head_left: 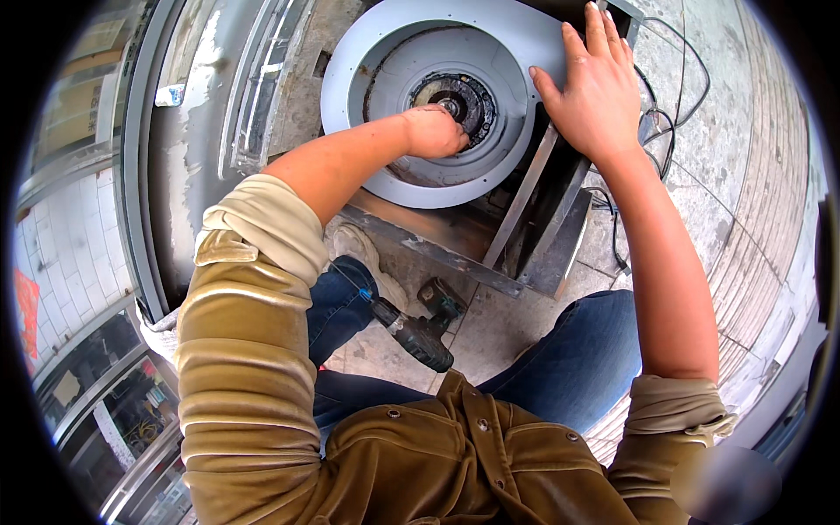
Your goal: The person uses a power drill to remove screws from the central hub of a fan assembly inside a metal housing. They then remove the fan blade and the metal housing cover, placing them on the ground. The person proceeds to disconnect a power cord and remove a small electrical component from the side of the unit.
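A round grey blower housing point(516, 59) with a wide flange rests on a dark metal frame point(437, 236). Deep in its opening sits a dirty, dark ring-shaped motor plate point(479, 103) with a central hub. My left hand point(435, 131) reaches into the opening, its fingers curled beside the hub. Whatever those fingers grip, if anything, is hidden by the hand. Against the housing's flat upper right side, my right hand point(599, 92) lies with its fingers stretched out, holding nothing.
A dark cordless drill point(418, 337) with a long bit lies on the paving between my legs. Black cables point(669, 131) loop on the ground to the right. On the left is a scuffed grey metal frame point(179, 131), with glass-fronted shelves point(131, 411) below it.
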`<action>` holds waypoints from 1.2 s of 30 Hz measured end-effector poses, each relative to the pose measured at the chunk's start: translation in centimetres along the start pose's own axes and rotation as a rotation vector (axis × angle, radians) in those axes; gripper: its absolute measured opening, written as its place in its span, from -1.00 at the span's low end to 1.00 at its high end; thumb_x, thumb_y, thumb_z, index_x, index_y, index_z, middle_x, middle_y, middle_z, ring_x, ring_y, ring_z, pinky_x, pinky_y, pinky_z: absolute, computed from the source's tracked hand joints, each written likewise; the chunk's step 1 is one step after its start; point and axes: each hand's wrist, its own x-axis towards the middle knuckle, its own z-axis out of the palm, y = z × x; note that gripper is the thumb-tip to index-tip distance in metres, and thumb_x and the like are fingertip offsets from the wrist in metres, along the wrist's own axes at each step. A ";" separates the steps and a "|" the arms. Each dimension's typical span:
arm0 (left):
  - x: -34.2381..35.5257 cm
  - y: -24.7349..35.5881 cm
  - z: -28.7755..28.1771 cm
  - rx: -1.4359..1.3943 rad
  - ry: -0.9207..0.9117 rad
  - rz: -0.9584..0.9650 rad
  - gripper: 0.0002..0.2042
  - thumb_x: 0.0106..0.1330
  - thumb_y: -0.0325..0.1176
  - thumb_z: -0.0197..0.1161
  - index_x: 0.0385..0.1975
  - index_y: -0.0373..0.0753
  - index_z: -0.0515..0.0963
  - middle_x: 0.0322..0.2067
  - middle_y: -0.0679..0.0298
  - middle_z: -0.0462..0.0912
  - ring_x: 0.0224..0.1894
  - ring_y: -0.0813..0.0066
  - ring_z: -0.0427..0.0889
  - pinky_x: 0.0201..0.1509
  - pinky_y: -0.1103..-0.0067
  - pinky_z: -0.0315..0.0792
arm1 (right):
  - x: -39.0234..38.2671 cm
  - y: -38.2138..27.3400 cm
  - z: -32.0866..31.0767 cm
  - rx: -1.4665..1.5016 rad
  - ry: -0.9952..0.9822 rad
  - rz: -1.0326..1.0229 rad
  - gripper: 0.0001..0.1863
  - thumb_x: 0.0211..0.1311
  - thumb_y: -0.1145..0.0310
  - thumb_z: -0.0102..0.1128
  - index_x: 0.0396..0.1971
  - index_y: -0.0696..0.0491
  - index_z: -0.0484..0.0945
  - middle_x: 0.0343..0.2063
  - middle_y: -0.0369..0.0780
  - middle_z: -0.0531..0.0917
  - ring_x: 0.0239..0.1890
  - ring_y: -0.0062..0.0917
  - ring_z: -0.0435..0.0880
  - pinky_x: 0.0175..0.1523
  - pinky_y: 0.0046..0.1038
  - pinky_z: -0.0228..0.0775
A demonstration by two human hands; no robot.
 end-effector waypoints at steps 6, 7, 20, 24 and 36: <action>0.9 0.3 0.7 0.000 -0.020 -0.014 -0.84 0.11 -0.37 0.03 -0.36 -0.26 0.47 -0.55 0.23 0.51 -0.64 0.28 0.58 -0.66 0.39 0.47 | -0.2 0.2 -0.1 0.011 0.009 -0.001 -0.32 0.01 0.16 0.25 0.06 0.33 0.36 0.26 0.17 0.14 0.36 -0.06 0.04 0.40 -0.17 -0.10; 0.8 0.3 0.5 0.001 -0.029 -0.015 -0.84 0.10 -0.37 0.03 -0.36 -0.26 0.46 -0.55 0.22 0.51 -0.64 0.28 0.58 -0.66 0.39 0.47 | -0.2 0.2 -0.1 0.011 0.008 0.001 -0.32 0.01 0.16 0.25 0.06 0.33 0.36 0.26 0.17 0.14 0.36 -0.06 0.04 0.40 -0.18 -0.10; 0.3 0.5 0.1 0.017 -0.087 -0.026 -0.80 0.09 -0.40 0.05 -0.29 -0.29 0.46 -0.51 0.20 0.51 -0.60 0.25 0.60 -0.63 0.39 0.48 | -0.1 1.2 1.2 -0.014 0.075 -0.042 -0.33 -0.01 0.16 0.27 0.04 0.31 0.39 0.25 0.16 0.17 0.35 -0.08 0.07 0.40 -0.19 -0.08; 0.3 0.7 0.3 -0.008 -0.097 -0.048 -0.80 0.09 -0.41 0.04 -0.28 -0.29 0.46 -0.50 0.20 0.52 -0.60 0.27 0.61 -0.63 0.40 0.48 | -0.2 0.6 0.6 0.013 0.051 -0.020 -0.33 -0.01 0.16 0.27 0.04 0.31 0.40 0.24 0.16 0.18 0.35 -0.08 0.08 0.40 -0.19 -0.08; 0.8 1.1 0.3 0.050 -0.041 -0.034 -0.76 0.11 -0.36 0.06 -0.23 -0.25 0.50 -0.50 0.25 0.49 -0.55 0.34 0.60 -0.54 0.45 0.49 | -0.2 0.2 0.2 0.008 0.028 0.003 -0.33 -0.01 0.15 0.26 0.04 0.32 0.40 0.25 0.16 0.16 0.35 -0.08 0.07 0.40 -0.19 -0.08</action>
